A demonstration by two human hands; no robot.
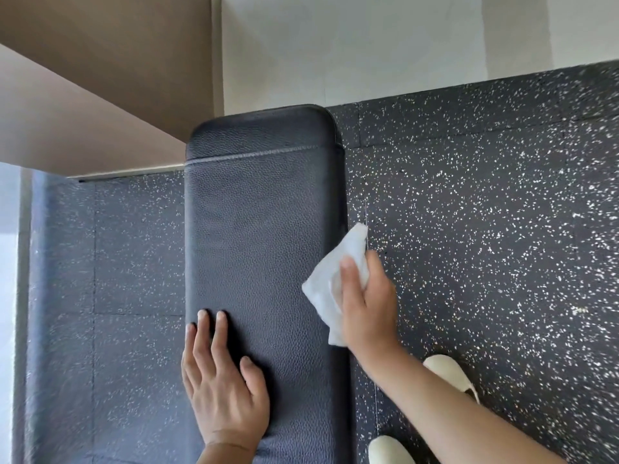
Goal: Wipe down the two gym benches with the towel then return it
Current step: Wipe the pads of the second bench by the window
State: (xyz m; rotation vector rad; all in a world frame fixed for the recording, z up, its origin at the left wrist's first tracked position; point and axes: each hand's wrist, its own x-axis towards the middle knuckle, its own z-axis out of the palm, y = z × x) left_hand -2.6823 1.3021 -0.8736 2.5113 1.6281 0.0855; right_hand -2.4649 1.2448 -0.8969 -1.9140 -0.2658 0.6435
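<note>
Left hand [224, 390]: lies flat, fingers straight, on the bench pad's near left part.
Bench [264, 229]: black leather-grain pad, long axis running away from the person toward the wall.
Towel [330, 279]: white, crumpled, at the pad's right edge.
Right hand [365, 303]: grips the towel.

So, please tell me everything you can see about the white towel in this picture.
The white towel is a thin, crumpled cloth or wipe, creased and partly folded, not spread flat. The right hand grips it, with the thumb on top and the fingers curled behind. It sits at the right edge of the black gym bench, with its left part over the padded surface and its upper corner sticking out above the speckled rubber floor. Whether it presses on the bench cannot be told.
</note>
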